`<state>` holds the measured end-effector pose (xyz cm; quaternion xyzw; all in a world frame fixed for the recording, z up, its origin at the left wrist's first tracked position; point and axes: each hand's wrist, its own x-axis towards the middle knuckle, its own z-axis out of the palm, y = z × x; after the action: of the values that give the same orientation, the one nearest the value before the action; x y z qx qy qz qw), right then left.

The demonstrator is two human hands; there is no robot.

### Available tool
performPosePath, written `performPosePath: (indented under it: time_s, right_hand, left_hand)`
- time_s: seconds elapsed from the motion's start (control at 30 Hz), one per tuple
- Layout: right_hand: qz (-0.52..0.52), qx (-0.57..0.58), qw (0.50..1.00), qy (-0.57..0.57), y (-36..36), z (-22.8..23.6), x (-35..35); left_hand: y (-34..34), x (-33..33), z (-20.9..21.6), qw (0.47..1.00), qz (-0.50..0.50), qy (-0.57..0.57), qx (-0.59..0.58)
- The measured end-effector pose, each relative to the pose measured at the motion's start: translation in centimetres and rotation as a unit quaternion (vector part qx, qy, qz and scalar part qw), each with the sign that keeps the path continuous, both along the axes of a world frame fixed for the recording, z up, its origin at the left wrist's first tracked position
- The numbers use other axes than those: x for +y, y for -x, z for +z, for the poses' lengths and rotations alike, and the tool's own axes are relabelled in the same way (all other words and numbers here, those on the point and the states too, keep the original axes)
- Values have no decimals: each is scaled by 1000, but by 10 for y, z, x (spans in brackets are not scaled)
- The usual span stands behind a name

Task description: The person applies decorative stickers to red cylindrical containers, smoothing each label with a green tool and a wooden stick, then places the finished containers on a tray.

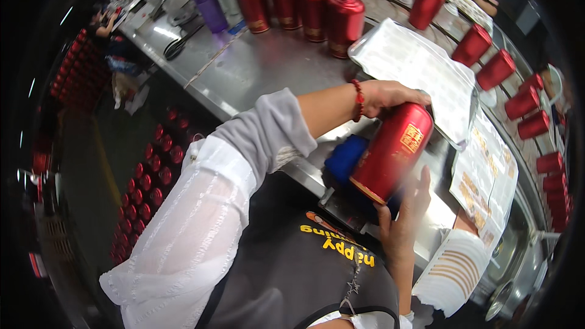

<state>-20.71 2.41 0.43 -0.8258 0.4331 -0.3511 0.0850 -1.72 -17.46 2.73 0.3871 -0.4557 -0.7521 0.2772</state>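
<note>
I hold a red cylindrical bottle (393,151) with a gold square label, tilted on its side over the edge of a steel table (262,67). My left hand (390,95) grips its upper end, a red bead bracelet on the wrist. My right hand (407,210) supports its base from below, fingers spread against it. A blue cloth-like thing (345,157) lies under the bottle, over a dark block at the table edge.
Several upright red bottles (314,9) stand at the back of the table, beside a purple bottle (210,9). Sheets of gold labels (420,70) lie to the right. More red bottles (506,68) line a conveyor at right; red caps cover crates at the lower left.
</note>
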Motion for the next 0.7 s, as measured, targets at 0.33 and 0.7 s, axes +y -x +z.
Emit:
performPosePath:
  time_s: [0.33, 0.7]
  right_hand:
    - [50, -12, 998, 40, -23, 41, -7]
    - [-103, -43, 994, 17, 20, 61, -91]
  left_hand:
    - [-148, 55, 50, 900, 199, 381, 73]
    - [-322, -70, 35, 548, 466, 463, -519]
